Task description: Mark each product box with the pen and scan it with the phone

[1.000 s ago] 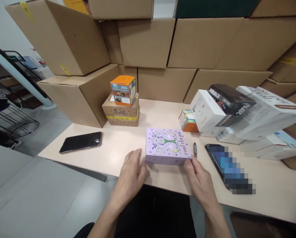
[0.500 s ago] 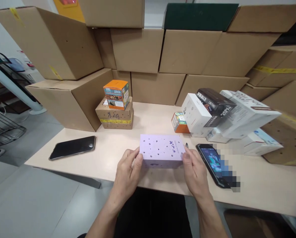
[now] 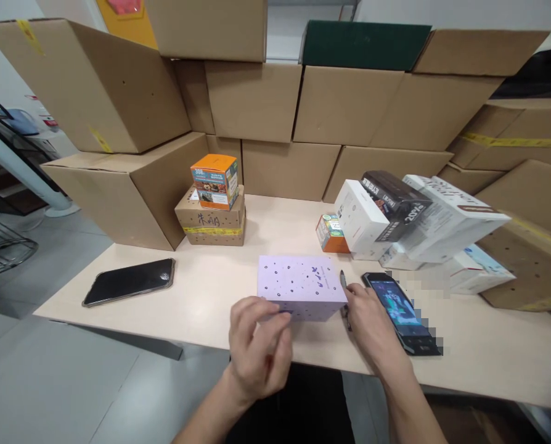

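A lilac box (image 3: 298, 277) with small dark marks sits on the table before me. My left hand (image 3: 259, 348) is at its front left, off its earlier grip, with loosely bent fingers apart and nothing visible in them. To the right of the box, my right hand (image 3: 370, 317) has its fingers closed over a dark slim pen (image 3: 342, 279). Part of the pen is hidden under those fingers. A handheld device with a lit screen (image 3: 398, 302) lies just right of this hand, partly pixelated.
A black phone (image 3: 130, 282) lies at the left. Behind it, an orange box (image 3: 215, 182) rests on a small taped carton (image 3: 211, 225). White boxes (image 3: 361, 216), a black box (image 3: 393, 200) and a small orange box (image 3: 331, 234) stand right. Large cartons (image 3: 257, 102) wall the back.
Both hands have let go of the lilac box's sides. My left hand has moved right and toward me; my right hand has taken hold of the pen. The view has shifted slightly.
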{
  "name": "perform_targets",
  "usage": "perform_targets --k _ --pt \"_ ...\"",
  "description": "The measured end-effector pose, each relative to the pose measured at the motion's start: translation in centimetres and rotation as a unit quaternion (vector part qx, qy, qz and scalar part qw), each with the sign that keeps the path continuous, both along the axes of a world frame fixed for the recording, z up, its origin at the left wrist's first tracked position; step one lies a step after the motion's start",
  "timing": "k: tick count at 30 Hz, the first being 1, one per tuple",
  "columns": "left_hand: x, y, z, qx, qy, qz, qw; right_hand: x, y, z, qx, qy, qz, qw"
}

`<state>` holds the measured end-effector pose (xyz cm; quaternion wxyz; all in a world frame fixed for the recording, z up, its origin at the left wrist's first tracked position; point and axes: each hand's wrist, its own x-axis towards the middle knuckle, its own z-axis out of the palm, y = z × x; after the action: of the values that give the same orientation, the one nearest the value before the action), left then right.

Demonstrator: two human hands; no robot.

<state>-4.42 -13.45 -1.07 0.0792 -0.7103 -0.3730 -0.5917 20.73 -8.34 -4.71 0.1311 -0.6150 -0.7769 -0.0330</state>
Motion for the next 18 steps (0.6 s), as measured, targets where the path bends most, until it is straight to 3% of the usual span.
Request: perform_targets --k 5,7,9,10,12,14,15,16,18 --pt "1.9 0.4 0.0 0.016 0.052 -0.009 0.998 0.9 0.0 0.3 -0.014 -0.001 0.028 1.0" --pt "2.3 0.7 -0.3 0.006 0.061 0.002 0.998 1.6 -0.1 0.4 0.024 0.044 0.006 0.999" --pt "2.6 0.8 -0.5 -0.001 0.074 0.016 0.997 1.9 -0.2 0.8 0.111 0.146 -0.055 0.982" --pt "2.8 0.9 -0.6 -0.004 0.081 0.023 0.996 1.8 -0.2 1.2 0.159 0.222 -0.091 0.958" --pt "3.1 0.9 -0.6 -0.008 0.093 0.036 0.995 1.0 -0.3 2.5 0.222 0.411 -0.137 0.873" --pt "3.4 1.1 -0.6 -0.016 0.105 0.054 0.993 -0.5 -0.1 4.3 0.208 0.592 -0.106 0.771" --pt "3.6 1.1 -0.5 -0.02 0.111 0.065 0.992 -1.3 0.1 5.2 0.175 0.65 -0.066 0.737" --pt "3.7 1.2 -0.4 -0.025 0.117 0.075 0.99 -2.1 0.3 6.0 0.138 0.681 -0.03 0.719" --pt "3.8 1.4 -0.2 -0.032 0.128 0.087 0.987 -3.6 0.9 7.2 0.056 0.682 0.022 0.729"
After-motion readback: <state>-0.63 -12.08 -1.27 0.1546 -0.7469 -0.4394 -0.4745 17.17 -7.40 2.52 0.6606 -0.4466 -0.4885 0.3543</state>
